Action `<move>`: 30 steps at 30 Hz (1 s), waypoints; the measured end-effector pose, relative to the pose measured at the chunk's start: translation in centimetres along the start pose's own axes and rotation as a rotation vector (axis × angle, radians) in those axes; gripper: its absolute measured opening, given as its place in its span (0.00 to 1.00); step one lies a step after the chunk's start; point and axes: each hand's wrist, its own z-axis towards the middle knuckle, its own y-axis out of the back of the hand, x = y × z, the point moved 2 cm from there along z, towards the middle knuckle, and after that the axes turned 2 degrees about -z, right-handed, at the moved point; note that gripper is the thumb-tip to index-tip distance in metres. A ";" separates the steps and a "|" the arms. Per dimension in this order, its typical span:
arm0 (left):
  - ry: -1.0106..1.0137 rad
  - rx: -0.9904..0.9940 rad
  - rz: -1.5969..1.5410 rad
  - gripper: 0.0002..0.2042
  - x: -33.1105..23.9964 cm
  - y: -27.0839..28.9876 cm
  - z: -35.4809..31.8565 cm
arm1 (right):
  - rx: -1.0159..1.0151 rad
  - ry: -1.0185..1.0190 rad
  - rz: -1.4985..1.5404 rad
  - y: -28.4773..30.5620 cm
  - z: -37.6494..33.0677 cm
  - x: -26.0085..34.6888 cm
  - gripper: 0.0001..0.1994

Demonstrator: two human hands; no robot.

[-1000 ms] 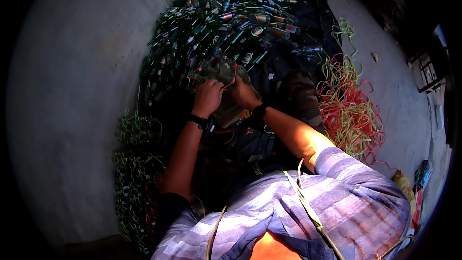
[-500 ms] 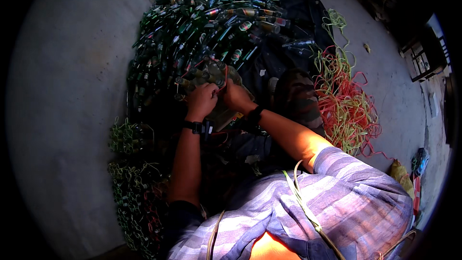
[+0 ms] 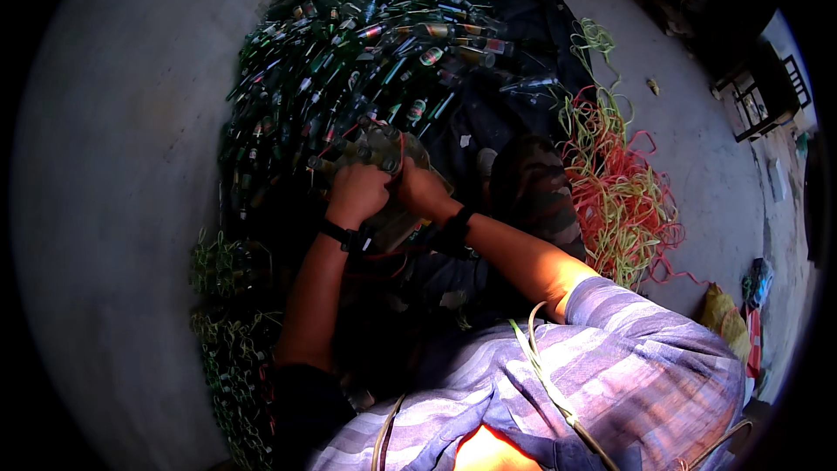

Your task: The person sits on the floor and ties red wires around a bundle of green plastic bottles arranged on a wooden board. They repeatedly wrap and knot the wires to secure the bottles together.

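Observation:
A bundle of glass bottles (image 3: 377,145) stands in front of me, necks up, with a red cord (image 3: 402,153) looped around the necks. My left hand (image 3: 358,193) is closed in a fist at the near side of the bundle, where the cord comes down. Beside it, my right hand (image 3: 424,189) is closed with its fingertips pinching at the same cord. The fingers are partly hidden behind the knuckles, and dim light hides the knot area. Both hands nearly touch each other.
A large heap of loose green bottles (image 3: 336,61) lies beyond the bundle on a dark sheet (image 3: 554,22). Tangled red and yellow-green cord (image 3: 621,196) is piled at right. Tied bottle bundles (image 3: 228,266) stand at left. A yellow sack (image 3: 725,318) lies far right.
My left wrist has turned and its forearm has swung outward to the left, with the fist tighter against the bundle. My right hand stays at the cord. The view has shifted slightly.

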 end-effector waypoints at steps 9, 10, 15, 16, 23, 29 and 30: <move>0.018 -0.160 0.018 0.05 -0.2 0.1 -0.1 | 0.089 -0.098 -0.058 0.2 0.6 0.1 0.12; 0.017 -0.177 -0.008 0.05 0.0 0.2 0.1 | 0.084 -0.080 -0.071 0.2 0.7 -0.4 0.11; 0.013 -0.214 -0.052 0.06 0.7 1.5 -0.2 | 0.146 -0.053 -0.221 2.7 1.0 0.0 0.13; 0.019 -0.218 -0.052 0.07 0.6 2.0 -0.2 | 0.158 -0.050 -0.250 3.4 1.1 0.5 0.14; 0.076 -0.117 -0.046 0.08 -0.4 5.7 -0.4 | 0.523 0.033 -0.480 8.6 1.1 5.6 0.14; 0.108 -0.122 -0.131 0.06 0.9 6.2 -0.5 | 0.504 0.182 -0.095 7.9 1.6 4.2 0.10; 0.131 -0.113 -0.177 0.06 1.1 6.1 -0.6 | 0.475 0.192 -0.079 7.6 1.4 4.1 0.10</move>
